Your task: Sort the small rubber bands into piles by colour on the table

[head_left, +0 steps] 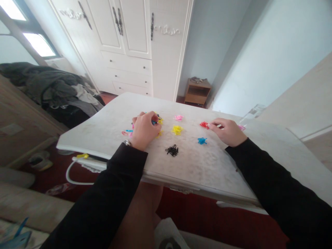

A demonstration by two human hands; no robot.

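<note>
Small thin looped pieces, which look like paper clips, lie on a white table (220,166) in heaps by colour. My left hand (145,130) is over a mixed-colour pile (160,121) and hides most of it. Its fingers are curled together, with blue and black bits showing by the tips; whether they are gripped is unclear. My right hand (228,131) pinches at the edge of the red heap (204,125); what lies between its fingertips is too small to make out. Nearby are a blue heap (202,140), a yellow heap (177,130), a pink heap (178,118) and a black heap (172,150).
Behind my right hand lies a clear plastic piece (254,112) with something pink by it. A white wardrobe (129,72) and a small wooden cabinet (197,91) stand beyond the table. Dark clothes (57,86) are heaped at the left.
</note>
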